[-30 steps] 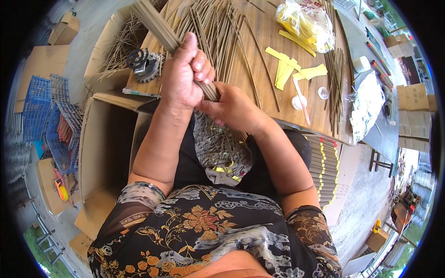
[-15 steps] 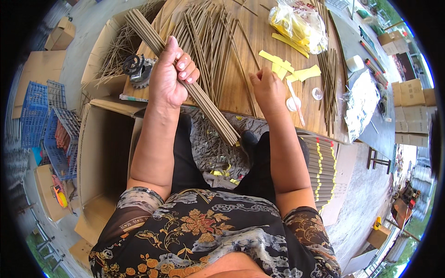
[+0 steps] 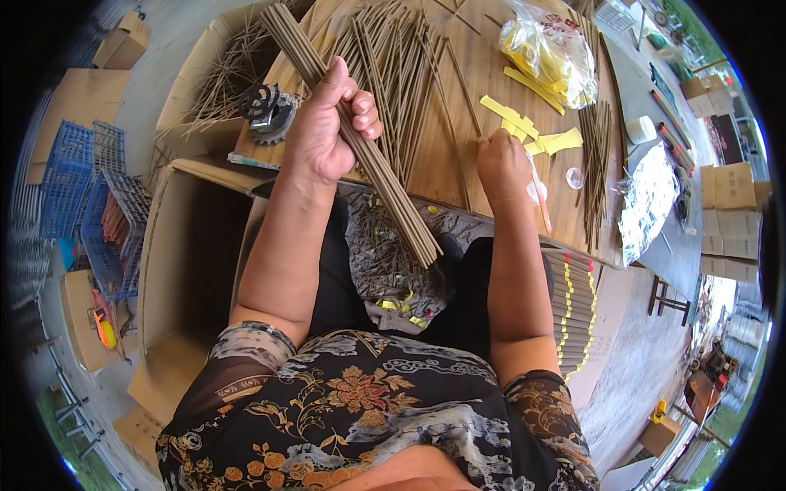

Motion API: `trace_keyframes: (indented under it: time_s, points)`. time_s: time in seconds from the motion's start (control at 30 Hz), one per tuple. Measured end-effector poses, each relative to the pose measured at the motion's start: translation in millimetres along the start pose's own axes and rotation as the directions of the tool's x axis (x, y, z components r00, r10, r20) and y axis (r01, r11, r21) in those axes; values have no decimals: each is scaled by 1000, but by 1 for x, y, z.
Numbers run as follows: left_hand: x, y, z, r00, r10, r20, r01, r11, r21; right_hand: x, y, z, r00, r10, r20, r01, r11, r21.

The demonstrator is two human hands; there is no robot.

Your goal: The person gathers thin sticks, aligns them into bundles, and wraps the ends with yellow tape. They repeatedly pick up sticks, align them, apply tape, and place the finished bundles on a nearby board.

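My left hand (image 3: pixel 329 127) is closed around a slanting bundle of thin brown incense sticks (image 3: pixel 393 196), thumb along the top side. The bundle's lower end hangs past the table edge above my lap. Over the wooden table (image 3: pixel 458 184), my right hand (image 3: pixel 503 166) is closed with fingertips pinched together. One single stick (image 3: pixel 465 88) ends at those fingertips, but what they hold, if anything, is hidden. Yellow paper strips (image 3: pixel 509 117) lie just beyond and beside this hand. A small white pot (image 3: pixel 536 195) with a pale flat stick (image 3: pixel 544 209) sits next to my right wrist.
Loose sticks (image 3: pixel 385 98) cover the table's far left, near a dark metal gear device (image 3: pixel 268 114). A plastic bag (image 3: pixel 553 57) of yellow strips lies far right. An open cardboard box (image 3: pixel 192 262) stands left of my legs; banded bundles (image 3: pixel 571 311) rest below the table's right side.
The whole view has shifted slightly, so the table sits further right and lower. My left hand keeps its grip on the bundle. My right hand stays pinched near the yellow strips.
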State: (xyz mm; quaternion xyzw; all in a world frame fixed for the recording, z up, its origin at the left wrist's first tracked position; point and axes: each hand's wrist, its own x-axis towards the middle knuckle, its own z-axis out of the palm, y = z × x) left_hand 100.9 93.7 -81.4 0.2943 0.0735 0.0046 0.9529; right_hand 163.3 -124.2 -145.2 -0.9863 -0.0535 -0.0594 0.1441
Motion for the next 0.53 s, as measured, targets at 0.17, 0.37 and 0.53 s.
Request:
trace_keyframes:
  time_s: [0.17, 0.37, 0.53]
  points:
    - [4, 0, -7, 996, 40, -78, -33, 996, 83, -14, -23, -25, 997, -30, -67, 43, 977, 210]
    - [9, -2, -14, 994, 14, -106, -12, 1000, 17, -62, -72, -69, 976, -214, -34, 160, 605, 780]
    - [9, -6, -10, 979, 13, -205, -3, 999, 46, -71, -81, -57, 906, -391, -165, 403, 671, 623]
